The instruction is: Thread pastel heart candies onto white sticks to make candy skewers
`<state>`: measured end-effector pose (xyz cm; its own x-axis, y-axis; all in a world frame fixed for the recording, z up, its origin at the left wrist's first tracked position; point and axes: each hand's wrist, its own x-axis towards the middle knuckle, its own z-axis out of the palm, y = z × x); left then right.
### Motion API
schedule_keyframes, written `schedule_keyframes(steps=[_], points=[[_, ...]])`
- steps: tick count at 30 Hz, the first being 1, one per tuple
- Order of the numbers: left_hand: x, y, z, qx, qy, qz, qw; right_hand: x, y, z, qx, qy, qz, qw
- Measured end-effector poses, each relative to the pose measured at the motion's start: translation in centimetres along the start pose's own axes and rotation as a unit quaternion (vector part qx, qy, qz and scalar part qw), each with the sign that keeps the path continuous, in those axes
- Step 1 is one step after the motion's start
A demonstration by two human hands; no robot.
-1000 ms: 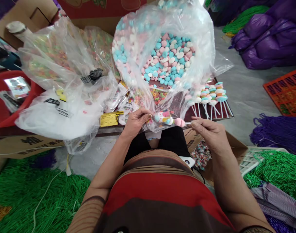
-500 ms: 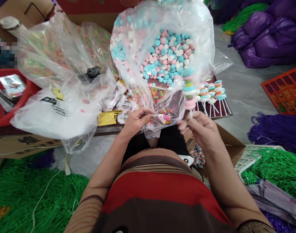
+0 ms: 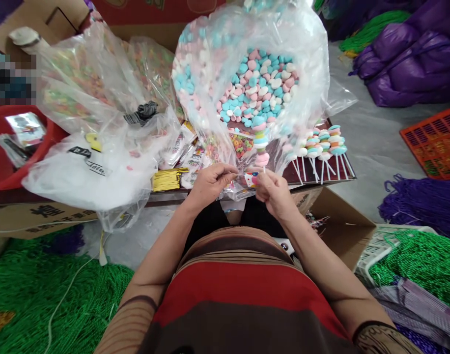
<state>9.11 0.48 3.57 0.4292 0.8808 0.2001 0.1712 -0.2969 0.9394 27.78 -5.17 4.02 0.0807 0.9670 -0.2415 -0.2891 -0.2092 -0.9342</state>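
My right hand [image 3: 273, 191] pinches the white stick of a candy skewer [image 3: 261, 140], held upright with blue, pink, green and white pieces stacked on it. My left hand [image 3: 210, 183] grips the edge of a small printed clear wrapper [image 3: 249, 178] just left of the skewer's lower end. Both hands are close together over my lap, in front of a big clear bag of pink, blue and white candies [image 3: 260, 91].
Several finished skewers [image 3: 323, 145] lie on a dark board [image 3: 339, 173] at right. Clear bags of coloured cereal rings [image 3: 81, 83], gold twist ties [image 3: 168, 179] and a red tub [image 3: 4, 162] are at left. Green beads [image 3: 44, 295], purple beads [image 3: 424, 201] and an orange crate [image 3: 436, 140] surround me.
The skewer went from lying sideways between my hands to upright in my right hand, which then moved left toward the wrapper in my left hand.
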Motion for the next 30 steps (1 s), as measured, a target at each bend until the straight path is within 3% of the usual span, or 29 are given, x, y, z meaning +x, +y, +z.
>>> schedule_keyframes(steps=[3, 7, 9, 15, 18, 22, 30], points=[[0.0, 0.1, 0.1, -0.009, -0.010, -0.023, 1.000, 0.0, 0.5, 0.3, 0.012, -0.007, 0.025, 1.000], [-0.6, 0.0, -0.1, -0.045, -0.066, -0.137, 0.987, 0.2, 1.3, 0.1, 0.010, 0.049, -0.012, 0.999], [-0.9, -0.2, -0.4, -0.051, -0.079, -0.160, 0.983, 0.2, 1.8, 0.0, -0.011, 0.058, -0.033, 0.998], [-0.9, -0.5, -0.6, 0.037, -0.065, -0.091, 0.993, 0.3, 3.6, 0.0, -0.099, 0.062, -0.076, 0.990], [-0.8, -0.7, -0.2, 0.062, -0.032, -0.072, 0.995, 0.7, 4.1, -0.1, -0.151, 0.077, -0.101, 0.980], [-0.8, -0.9, 0.2, 0.041, 0.022, -0.077, 0.996, 1.4, 3.8, -0.2, -0.154, 0.075, -0.102, 0.980], [-0.7, -2.0, -0.2, -0.012, 0.072, -0.047, 0.996, 1.9, 2.2, 0.3, -0.137, 0.052, -0.108, 0.983]])
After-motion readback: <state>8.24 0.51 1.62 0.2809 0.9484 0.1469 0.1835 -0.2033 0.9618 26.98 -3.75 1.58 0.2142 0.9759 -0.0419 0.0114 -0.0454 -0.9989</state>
